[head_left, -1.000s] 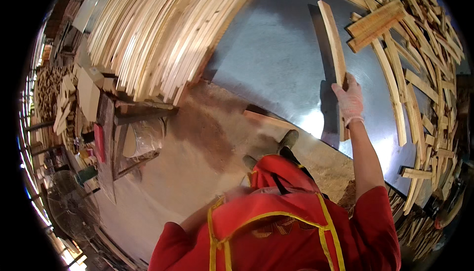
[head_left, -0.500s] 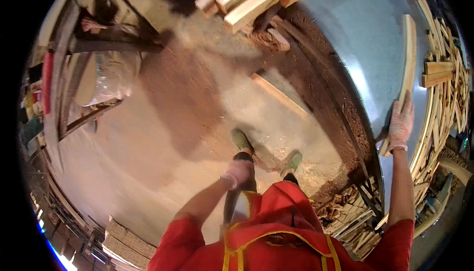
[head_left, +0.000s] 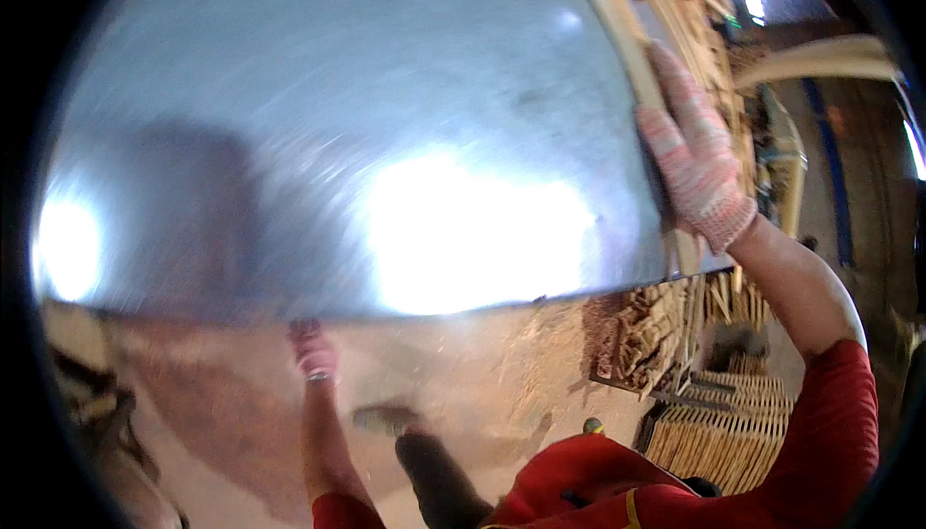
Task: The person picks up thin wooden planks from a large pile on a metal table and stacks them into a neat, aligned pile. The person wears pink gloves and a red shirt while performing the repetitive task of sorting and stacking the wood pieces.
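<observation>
My right hand point(head_left: 696, 153), in a pink-and-white knit glove, is closed on a long pale wooden strip point(head_left: 617, 23) near the right side of a shiny metal tabletop point(head_left: 309, 85). Its thumb is on the strip's left side and its fingers reach along the right. The strip's near end point(head_left: 687, 251) shows below the palm, by the table's front edge. My left hand point(head_left: 314, 352), also gloved, is at that edge further left. Blur hides its fingers, and I see nothing held in it.
Stacked wooden strips point(head_left: 719, 56) lie beyond my right hand. Wood offcuts point(head_left: 648, 331) fill a bin below the table's near right corner, with a slatted stack of wood point(head_left: 719, 442) beside it. Strong glare covers part of the metal. My shoe point(head_left: 386, 420) is on the dusty floor.
The view has swung right, so the metal tabletop now fills the upper part. My left hand has come from beside my leg to the table edge. My right hand stays on the strip.
</observation>
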Demonstrator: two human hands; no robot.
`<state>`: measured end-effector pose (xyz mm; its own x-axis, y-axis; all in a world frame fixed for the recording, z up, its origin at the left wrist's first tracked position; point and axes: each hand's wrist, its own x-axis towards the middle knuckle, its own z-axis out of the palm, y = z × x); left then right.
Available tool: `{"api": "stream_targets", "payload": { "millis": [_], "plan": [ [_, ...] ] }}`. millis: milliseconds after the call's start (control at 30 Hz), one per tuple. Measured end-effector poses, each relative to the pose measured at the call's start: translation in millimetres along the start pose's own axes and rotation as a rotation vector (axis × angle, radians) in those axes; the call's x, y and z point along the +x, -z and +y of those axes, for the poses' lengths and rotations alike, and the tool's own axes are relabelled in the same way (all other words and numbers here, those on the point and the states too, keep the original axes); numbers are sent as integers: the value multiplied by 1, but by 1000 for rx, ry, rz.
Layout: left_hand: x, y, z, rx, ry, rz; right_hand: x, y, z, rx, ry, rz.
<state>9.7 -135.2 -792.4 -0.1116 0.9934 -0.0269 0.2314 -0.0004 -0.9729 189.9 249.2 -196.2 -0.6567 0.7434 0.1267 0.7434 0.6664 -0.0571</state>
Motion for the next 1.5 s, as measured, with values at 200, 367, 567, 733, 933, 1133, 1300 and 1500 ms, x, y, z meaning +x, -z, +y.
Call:
{"api": "stream_targets", "payload": {
  "millis": [200,367,567,733,933,1133,1300,1500],
  "plan": [
    [7,-27,26,-1241,-108,-456,1,16,-20,-6,-57,-105],
    [-17,-8,12,-1466,-56,-450,0,14,-9,80,-81,-68],
    [-134,81,-115,-1862,33,-304,7,7,-4,-91,41,46],
    [-277,117,-269,-1914,-289,-1336,4,23,-12,-79,-64,-16],
    [-341,116,-540,-2123,275,-519,8,33,-24,0,-138,-71],
    [-276,100,-676,-2059,498,-543,9,23,-22,10,-131,14],
    [-74,91,-676,-1721,705,-427,22,33,-22,99,-169,-23],
    [66,41,-690,-1381,754,-332,82,74,-89,1029,-335,-332]
  ]
}}
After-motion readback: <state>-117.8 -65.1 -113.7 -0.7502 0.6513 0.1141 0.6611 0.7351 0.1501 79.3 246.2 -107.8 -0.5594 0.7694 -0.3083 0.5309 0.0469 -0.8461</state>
